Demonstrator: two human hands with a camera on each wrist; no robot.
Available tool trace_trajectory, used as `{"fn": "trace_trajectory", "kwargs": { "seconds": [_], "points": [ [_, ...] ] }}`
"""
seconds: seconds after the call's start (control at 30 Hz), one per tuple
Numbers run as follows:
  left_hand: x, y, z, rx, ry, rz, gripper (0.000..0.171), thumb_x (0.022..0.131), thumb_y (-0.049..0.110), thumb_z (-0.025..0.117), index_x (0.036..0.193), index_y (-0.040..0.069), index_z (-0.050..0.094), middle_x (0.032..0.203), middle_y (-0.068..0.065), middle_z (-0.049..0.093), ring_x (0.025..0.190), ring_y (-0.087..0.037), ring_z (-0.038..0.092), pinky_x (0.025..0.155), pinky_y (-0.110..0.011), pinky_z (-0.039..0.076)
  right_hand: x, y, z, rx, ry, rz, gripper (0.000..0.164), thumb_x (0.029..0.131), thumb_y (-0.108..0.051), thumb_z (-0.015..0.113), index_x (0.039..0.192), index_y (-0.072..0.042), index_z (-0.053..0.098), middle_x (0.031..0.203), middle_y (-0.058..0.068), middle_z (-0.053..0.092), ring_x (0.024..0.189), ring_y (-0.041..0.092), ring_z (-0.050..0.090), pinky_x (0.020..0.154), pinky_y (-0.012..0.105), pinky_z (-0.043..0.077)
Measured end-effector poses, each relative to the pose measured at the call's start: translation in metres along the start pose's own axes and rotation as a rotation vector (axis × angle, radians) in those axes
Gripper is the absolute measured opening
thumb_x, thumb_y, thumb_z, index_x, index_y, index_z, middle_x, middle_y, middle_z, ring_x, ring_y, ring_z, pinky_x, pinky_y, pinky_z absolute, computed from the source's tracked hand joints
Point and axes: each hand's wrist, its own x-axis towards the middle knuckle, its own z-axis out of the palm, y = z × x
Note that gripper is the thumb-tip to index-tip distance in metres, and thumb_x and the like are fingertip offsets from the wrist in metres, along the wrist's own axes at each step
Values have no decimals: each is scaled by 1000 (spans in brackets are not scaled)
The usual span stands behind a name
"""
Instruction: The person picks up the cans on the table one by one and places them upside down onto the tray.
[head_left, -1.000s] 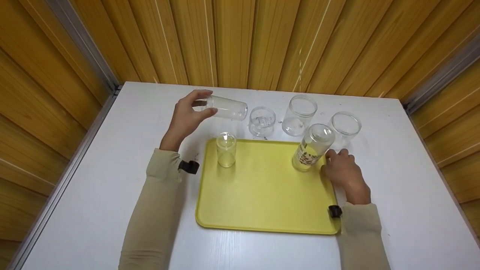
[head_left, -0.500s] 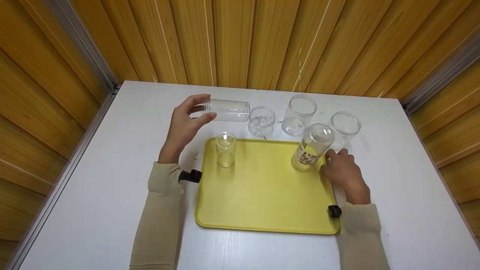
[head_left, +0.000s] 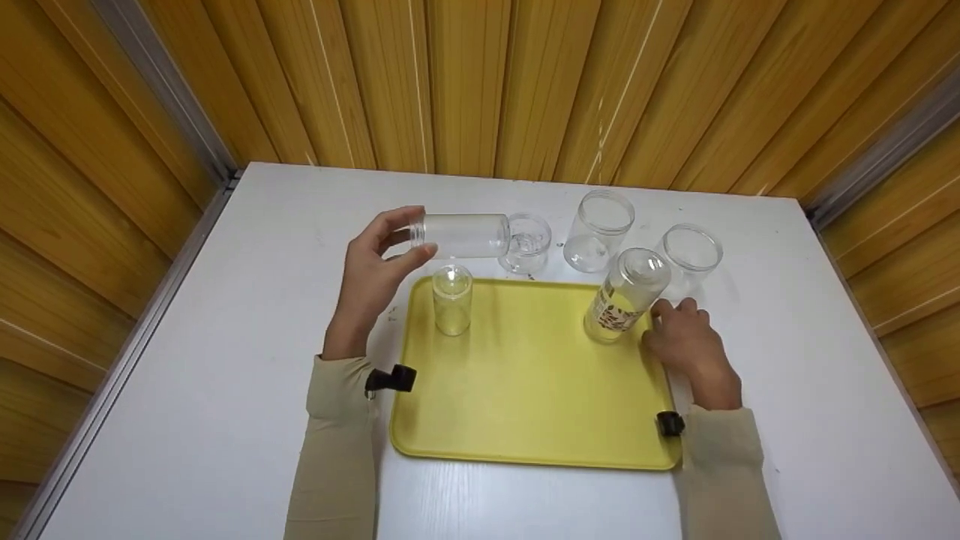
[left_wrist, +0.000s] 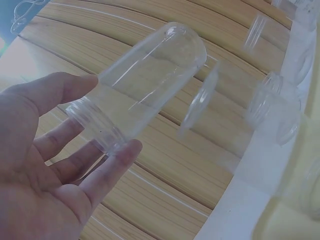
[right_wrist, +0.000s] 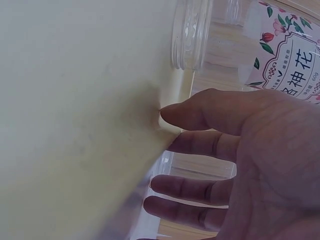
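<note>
My left hand (head_left: 375,262) grips a clear jar (head_left: 469,235) by its threaded neck, thumb on the near side and fingers on the far side. In the head view the jar lies sideways with its base to the right, overlapping a low clear jar (head_left: 527,251). In the left wrist view, the held jar (left_wrist: 150,82) shows nothing inside. My right hand (head_left: 686,341) pinches the rim of the yellow tray (head_left: 525,390) near its far right corner, thumb on the inner side. Beside it on the tray, a clear jar with a floral label (head_left: 616,311) stands upside down.
A smaller clear jar (head_left: 453,311) stands upside down at the tray's far left. Behind the tray are a tall open jar (head_left: 592,244) and another open jar (head_left: 688,255) on the white table (head_left: 202,360). Wood-patterned walls (head_left: 465,82) enclose the table's back and sides.
My left hand has brought the jar nearer and slightly right, turning it to lie level, so that it now overlaps the low jar in the head view. The right hand has stayed still.
</note>
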Motion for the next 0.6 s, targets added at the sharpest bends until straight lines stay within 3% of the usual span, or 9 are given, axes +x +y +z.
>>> {"fn": "trace_trajectory", "kwargs": {
  "seconds": [0.23, 0.6],
  "points": [
    [-4, 4, 10, -71, -21, 28, 48, 93, 9, 81, 139, 6, 67, 137, -3, 67, 123, -25, 63, 95, -39, 57, 2, 2, -3, 5, 16, 0, 43, 93, -20, 58, 126, 7, 56, 115, 35, 45, 104, 53, 46, 71, 63, 48],
    [-16, 7, 16, -148, -38, 12, 47, 93, 5, 80, 138, 3, 67, 137, -11, 66, 121, -27, 64, 92, -36, 58, -1, 0, -1, 32, 0, 15, 43, 96, -20, 58, 129, 7, 57, 119, 34, 46, 108, 52, 48, 75, 63, 49]
  ]
}}
